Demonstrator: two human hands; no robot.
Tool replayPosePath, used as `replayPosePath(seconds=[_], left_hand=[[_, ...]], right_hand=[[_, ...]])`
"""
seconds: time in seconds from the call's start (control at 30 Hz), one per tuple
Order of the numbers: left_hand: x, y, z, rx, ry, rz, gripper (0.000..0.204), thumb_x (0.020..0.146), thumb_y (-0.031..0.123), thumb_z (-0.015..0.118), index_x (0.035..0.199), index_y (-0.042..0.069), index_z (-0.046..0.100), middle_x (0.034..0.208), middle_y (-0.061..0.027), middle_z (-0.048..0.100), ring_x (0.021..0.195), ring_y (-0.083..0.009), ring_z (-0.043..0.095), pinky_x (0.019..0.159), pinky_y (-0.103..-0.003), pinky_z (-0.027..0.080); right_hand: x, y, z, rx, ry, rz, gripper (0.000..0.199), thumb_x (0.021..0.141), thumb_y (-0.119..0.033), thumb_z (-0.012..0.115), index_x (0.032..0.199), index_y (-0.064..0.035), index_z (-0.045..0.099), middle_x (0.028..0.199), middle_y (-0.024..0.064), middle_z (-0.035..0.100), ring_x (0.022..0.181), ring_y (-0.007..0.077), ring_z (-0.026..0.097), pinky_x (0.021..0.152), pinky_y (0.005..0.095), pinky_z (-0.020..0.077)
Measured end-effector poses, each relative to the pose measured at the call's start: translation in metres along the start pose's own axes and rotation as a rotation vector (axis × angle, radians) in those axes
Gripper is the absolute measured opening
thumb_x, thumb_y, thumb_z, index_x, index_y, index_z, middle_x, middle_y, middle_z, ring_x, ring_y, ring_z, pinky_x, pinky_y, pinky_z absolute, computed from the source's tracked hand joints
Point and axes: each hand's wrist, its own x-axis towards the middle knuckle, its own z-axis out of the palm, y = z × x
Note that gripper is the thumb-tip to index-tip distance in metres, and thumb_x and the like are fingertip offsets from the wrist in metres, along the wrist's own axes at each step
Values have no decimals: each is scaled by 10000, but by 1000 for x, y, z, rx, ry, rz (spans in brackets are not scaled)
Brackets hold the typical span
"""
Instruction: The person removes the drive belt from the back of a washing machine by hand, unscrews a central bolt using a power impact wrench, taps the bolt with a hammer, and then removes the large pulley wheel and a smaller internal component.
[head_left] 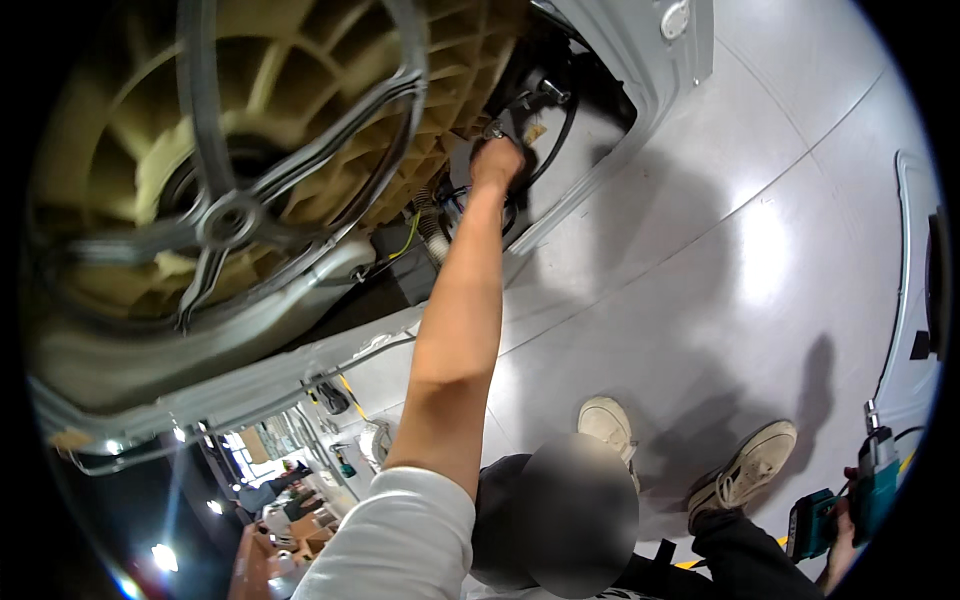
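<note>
My left hand [497, 165] reaches through the opening of a washing machine cabinet, down beside its cream ribbed plastic tub [440, 120]. The fingers are curled closed around something too hidden to make out; a small shiny metal part shows just beyond them. A black hose [560, 140] curves past the hand on the right. Left of the wrist are a corrugated hose [430, 230] and a yellow-green wire [408, 237]. A large metal pulley [230, 220] with spokes sits on the tub. At the lower right, my right hand [845, 540] grips a teal and black cordless impact wrench [875, 475], its socket pointing upward.
The cabinet's sheet-metal edge [590, 190] runs close along the left forearm. My two beige shoes [607, 425] stand on the grey floor [680, 300]. A pale metal panel [905, 270] is at the far right. Boxes and cartons [290, 540] show at the lower left.
</note>
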Motion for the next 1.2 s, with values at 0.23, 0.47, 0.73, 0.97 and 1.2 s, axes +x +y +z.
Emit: replayPosePath(seconds=[0.23, 0.47, 0.73, 0.97, 1.2], left_hand=[[-164, 13, -24, -13, 698, 423, 129, 797, 18, 561, 924, -5, 563, 880, -192, 579, 838, -374, 566, 746, -450, 460], [-280, 39, 54, -498, 273, 739, 246, 906, 170, 507, 1059, 4, 605, 1123, -193, 573, 1101, -360, 509, 957, -432, 398], [-307, 75, 210, -88, 203, 1628, 65, 747, 147, 540, 751, 88, 515, 705, -60, 539, 713, -230, 557, 682, -363, 428], [-311, 77, 228, -28, 276, 1555, 136, 763, 168, 559, 855, 73, 529, 764, -67, 547, 752, -232, 561, 679, -358, 425], [-307, 73, 118, -311, 113, 1069, 321, 839, 243, 617, 1067, 30, 541, 1016, -127, 588, 888, -287, 589, 787, -385, 474]], right_hand=[[-1, 25, 8, 122, 29, -5, 435, 773, -97, 645, 1196, -42, 562, 977, 22, 570, 679, 97, 505, 607, 243, 441], [24, 64, 0, 216, 16, 98, 362, 729, -73, 607, 1082, 4, 584, 864, 68, 595, 565, 170, 537, 570, 274, 467], [45, 99, -11, 430, 20, 85, 415, 671, -57, 570, 1073, 45, 554, 815, 108, 566, 529, 227, 544, 443, 348, 473], [54, 132, -6, 454, -34, 145, 284, 734, -113, 601, 966, 51, 596, 728, 109, 588, 529, 222, 555, 462, 350, 474], [69, 158, -3, 441, -15, 192, 258, 751, -130, 610, 933, 54, 602, 703, 105, 590, 531, 216, 560, 468, 347, 472]])
